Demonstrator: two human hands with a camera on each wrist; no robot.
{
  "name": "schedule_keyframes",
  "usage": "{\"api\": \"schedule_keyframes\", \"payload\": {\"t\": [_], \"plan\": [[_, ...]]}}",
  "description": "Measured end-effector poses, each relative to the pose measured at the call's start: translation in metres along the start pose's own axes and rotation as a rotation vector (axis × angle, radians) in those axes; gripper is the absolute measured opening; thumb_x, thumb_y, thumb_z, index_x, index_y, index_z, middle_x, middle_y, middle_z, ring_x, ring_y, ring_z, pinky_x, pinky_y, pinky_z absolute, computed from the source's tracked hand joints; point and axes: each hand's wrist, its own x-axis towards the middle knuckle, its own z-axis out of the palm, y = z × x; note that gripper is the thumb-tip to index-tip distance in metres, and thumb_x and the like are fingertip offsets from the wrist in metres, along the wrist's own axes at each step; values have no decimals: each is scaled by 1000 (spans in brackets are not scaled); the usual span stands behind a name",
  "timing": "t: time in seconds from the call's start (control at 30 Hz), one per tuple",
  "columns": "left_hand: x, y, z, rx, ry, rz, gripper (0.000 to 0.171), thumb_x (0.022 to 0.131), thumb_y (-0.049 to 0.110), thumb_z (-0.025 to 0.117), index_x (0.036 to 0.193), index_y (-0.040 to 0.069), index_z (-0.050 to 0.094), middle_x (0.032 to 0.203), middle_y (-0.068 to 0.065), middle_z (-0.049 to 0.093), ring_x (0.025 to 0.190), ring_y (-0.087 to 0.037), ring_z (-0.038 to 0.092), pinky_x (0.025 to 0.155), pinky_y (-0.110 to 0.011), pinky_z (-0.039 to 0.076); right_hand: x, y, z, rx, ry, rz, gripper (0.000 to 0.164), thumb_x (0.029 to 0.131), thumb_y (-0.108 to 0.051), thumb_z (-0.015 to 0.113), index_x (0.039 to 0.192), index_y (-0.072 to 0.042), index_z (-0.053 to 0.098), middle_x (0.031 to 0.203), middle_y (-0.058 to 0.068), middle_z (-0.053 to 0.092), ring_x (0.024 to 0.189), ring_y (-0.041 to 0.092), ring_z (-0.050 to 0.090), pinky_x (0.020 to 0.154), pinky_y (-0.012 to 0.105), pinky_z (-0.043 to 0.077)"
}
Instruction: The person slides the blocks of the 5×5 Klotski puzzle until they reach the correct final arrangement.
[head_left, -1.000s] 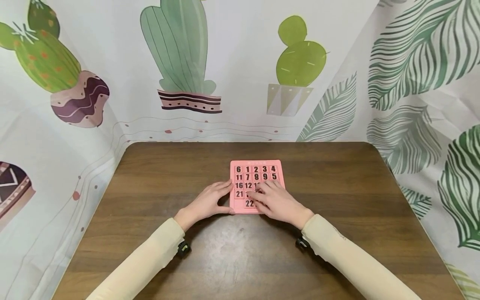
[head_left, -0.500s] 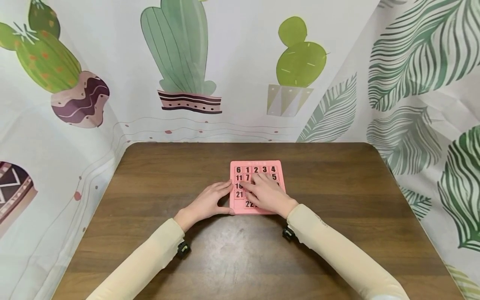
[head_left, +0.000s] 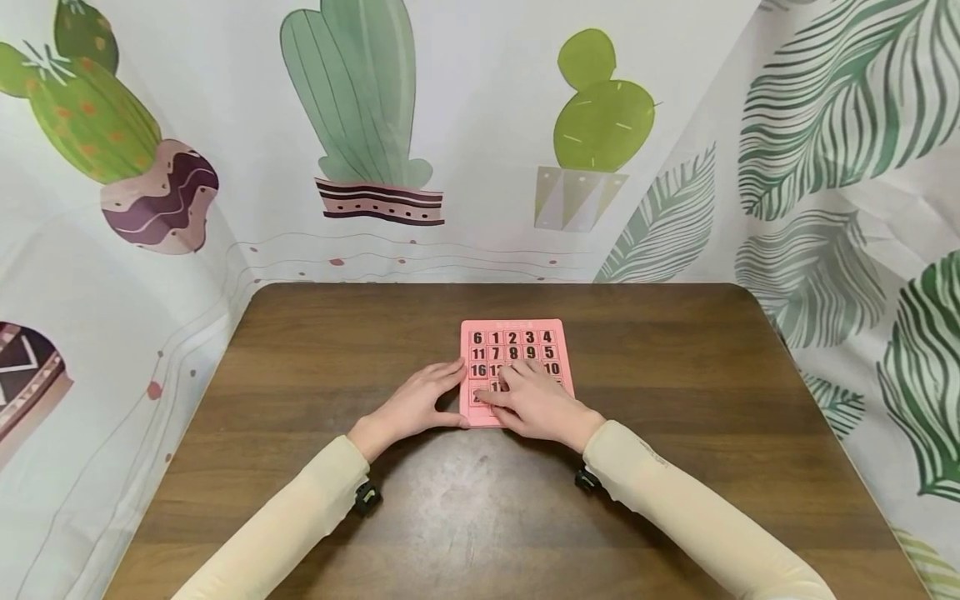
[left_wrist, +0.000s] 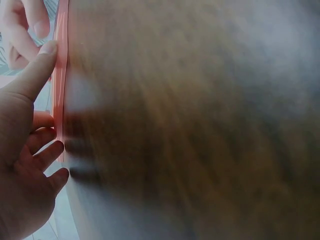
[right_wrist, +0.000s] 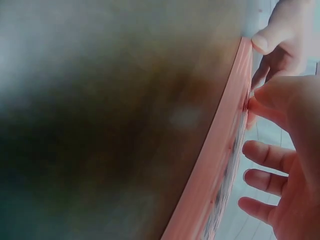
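A pink number slide puzzle [head_left: 512,344] lies flat on the table, black numbers on its tiles. My left hand [head_left: 416,402] braces its left side, the fingertips on the edge and the thumb at the lower left corner; the left wrist view shows the thumb [left_wrist: 37,72] against the rim. Over the puzzle's lower middle is my right hand [head_left: 542,407], covering several tiles. Its extended index finger touches a tile [head_left: 476,397] in the left column, which sits between the fourth and bottom rows. In the right wrist view the other fingers [right_wrist: 267,182] are apart from the puzzle.
The brown wooden table [head_left: 337,333] extends on all sides of the puzzle. Behind it hangs a white cloth [head_left: 487,125] printed with cacti and leaves. A small black device [head_left: 367,497] is strapped at the left wrist, and another [head_left: 587,479] at the right.
My right hand shifts up and left over the puzzle, then slightly back down, its index finger now on the left column. The tile there has slid part way downward. My left hand stays put.
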Motion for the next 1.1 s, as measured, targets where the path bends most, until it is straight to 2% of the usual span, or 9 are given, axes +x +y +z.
{"api": "schedule_keyframes", "payload": {"t": [0.13, 0.3, 0.43, 0.57, 0.7, 0.8, 0.93, 1.1], "plan": [[1, -1, 1, -9, -3, -7, 95, 85, 52, 83, 156, 1, 45, 165, -15, 38, 150, -38, 38, 121, -54, 33, -6, -5, -2, 11, -27, -17, 37, 103, -34, 61, 138, -32, 70, 105, 3, 60, 102, 27, 54, 98, 54, 48], [0, -2, 1, -24, -6, -19, 97, 85, 52, 83, 157, 1, 43, 166, -14, 37, 151, -37, 37, 122, -54, 32, -9, -7, -2, 13, -22, -33, 37, 103, -34, 59, 140, -32, 69, 103, 2, 58, 99, 25, 53, 93, 50, 49], [0, -1, 1, -29, 3, -4, 95, 85, 51, 83, 156, 0, 45, 165, -16, 38, 149, -39, 39, 122, -55, 32, -7, -2, -1, 38, 20, -28, 36, 102, -30, 61, 137, -27, 70, 109, 3, 61, 107, 27, 55, 98, 50, 48], [0, 0, 0, -32, 5, -5, 95, 84, 50, 84, 155, 0, 46, 165, -16, 38, 149, -40, 39, 122, -54, 31, -1, 6, 1, 68, 56, 2, 35, 102, -25, 62, 135, -20, 71, 124, 7, 65, 121, 32, 55, 107, 54, 44], [0, 1, 1, -27, 2, -3, 94, 85, 49, 84, 155, -1, 46, 165, -16, 38, 149, -39, 39, 122, -54, 32, 6, 10, 2, 69, -3, 38, 41, 104, -27, 59, 142, -15, 65, 144, 10, 61, 139, 38, 49, 117, 61, 37], [0, 0, 1, -21, 1, 5, 94, 85, 49, 84, 155, -1, 46, 165, -17, 38, 149, -39, 39, 122, -54, 32, 9, 10, 3, 71, -69, 66, 47, 106, -31, 57, 148, -12, 60, 154, 8, 55, 148, 37, 41, 121, 63, 30], [0, 0, 2, -25, 2, 9, 93, 86, 49, 84, 155, -1, 46, 165, -16, 38, 149, -38, 39, 123, -53, 31, 11, 8, 3, 76, -105, 88, 48, 107, -33, 55, 149, -11, 59, 158, 4, 52, 152, 34, 37, 123, 62, 26], [-1, 0, 0, -28, 2, 2, 94, 86, 48, 84, 155, -1, 45, 165, -16, 38, 149, -38, 39, 123, -53, 31, 10, 4, 2, 61, -105, 77, 49, 106, -36, 55, 149, -11, 60, 158, 5, 52, 151, 35, 38, 122, 62, 28]]}}
